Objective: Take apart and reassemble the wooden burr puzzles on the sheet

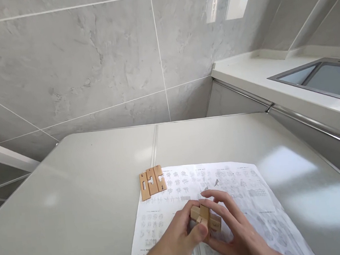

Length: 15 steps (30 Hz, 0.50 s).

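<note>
A grey tiled wall [91,63] fills the upper part of the frame, and below it a pale table [76,216] spreads across the middle and bottom. A white counter [248,71] runs along the right side. At the bottom centre, a creased sheet of paper [266,202] printed with small drawings lies on the table. Over it, the person's left hand [179,239] and right hand [238,229] hold a cluster of wooden blocks [205,213] between them. Several blocks already sit joined crosswise; whether any is loose or missing cannot be told, since fingers hide parts of it. The cluster lies in the gap between the hands: the left hand closes on its left side, thumb pressed to the near face, while the right hand curves more loosely about the right, index finger near the top and thumb low. Up and left of the hands, three flat wooden pieces [154,188] with cutouts rest side by side at the paper's upper left corner, apart from the cluster and seemingly unused so far.
</note>
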{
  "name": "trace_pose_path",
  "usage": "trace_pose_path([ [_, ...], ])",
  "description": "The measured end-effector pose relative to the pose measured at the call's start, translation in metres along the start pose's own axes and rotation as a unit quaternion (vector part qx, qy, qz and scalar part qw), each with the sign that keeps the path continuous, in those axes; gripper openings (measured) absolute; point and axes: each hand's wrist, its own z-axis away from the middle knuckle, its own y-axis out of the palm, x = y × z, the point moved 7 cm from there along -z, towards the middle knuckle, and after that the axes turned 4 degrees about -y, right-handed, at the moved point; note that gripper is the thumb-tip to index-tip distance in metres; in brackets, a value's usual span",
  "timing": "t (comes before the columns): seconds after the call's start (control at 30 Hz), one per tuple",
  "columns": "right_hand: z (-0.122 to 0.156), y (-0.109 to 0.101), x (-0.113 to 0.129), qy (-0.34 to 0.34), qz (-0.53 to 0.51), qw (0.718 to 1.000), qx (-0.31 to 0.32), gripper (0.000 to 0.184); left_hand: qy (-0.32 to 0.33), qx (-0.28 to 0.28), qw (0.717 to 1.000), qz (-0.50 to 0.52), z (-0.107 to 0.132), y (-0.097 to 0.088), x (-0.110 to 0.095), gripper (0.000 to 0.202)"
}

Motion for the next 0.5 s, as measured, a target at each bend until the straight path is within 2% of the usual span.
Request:
trace_pose_path([
  [0.17, -0.009, -0.006, 0.014, -0.046, -0.004, 0.999, -0.010, 0.069, -0.002, 0.004, 1.000, 0.004, 0.000, 0.000, 0.000, 0.073],
  [0.27, -0.008, -0.011, 0.012, -0.044, -0.004, 0.999, -0.013, 0.071, -0.008, -0.006, 0.999, 0.033, -0.001, -0.006, -0.003, 0.070],
  [0.4, -0.002, -0.019, 0.000, -0.013, 0.004, 0.999, -0.032, 0.069, 0.001, -0.052, 0.997, 0.058, -0.001, -0.025, -0.009, 0.067],
  [0.5, 0.000, -0.020, -0.015, 0.055, 0.029, 0.997, -0.041, 0.064, 0.004, -0.086, 0.995, 0.053, 0.000, -0.035, -0.008, 0.068],
])
